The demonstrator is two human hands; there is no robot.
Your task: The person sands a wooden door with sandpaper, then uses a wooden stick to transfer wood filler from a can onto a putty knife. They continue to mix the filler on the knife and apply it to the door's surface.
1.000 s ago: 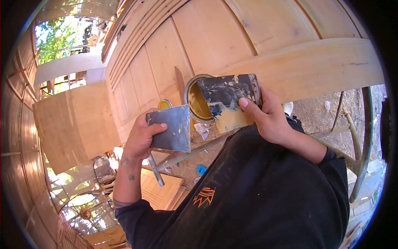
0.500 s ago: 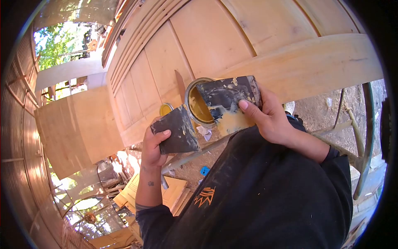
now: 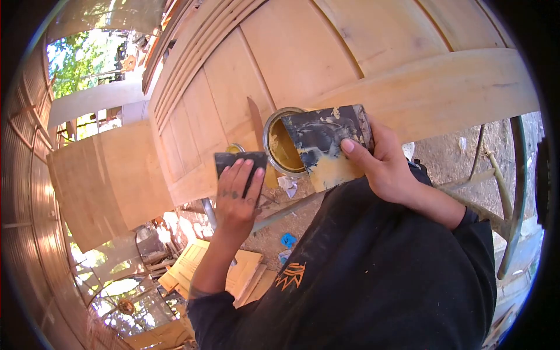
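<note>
My left hand (image 3: 236, 195) is closed on a black flat putty spreader (image 3: 223, 158), its back turned up and fingers laid over the sheet. Gripped in my right hand (image 3: 382, 169), thumb on top, is a black putty board (image 3: 318, 129) with tan putty (image 3: 332, 170) smeared along its near part. This board overlaps the right side of an open metal can (image 3: 267, 143) with yellowish-tan paste inside. A smaller round container (image 3: 235, 147) is partly hidden behind the spreader. Left of the can lies a thin brown pointed strip (image 3: 255, 119).
A large pale wooden panel door (image 3: 297, 46) lies under the can, with a stack of thin wooden strips (image 3: 204, 41) along its far left. Plywood (image 3: 111, 181) stands at left. Below are crumpled paper (image 3: 287, 185), a blue scrap (image 3: 287, 240) and metal stand legs (image 3: 516, 198).
My left hand has turned over with the spreader, from thumb on top to fingers on top, and shifted slightly right. My right hand and its board have moved a little to the right.
</note>
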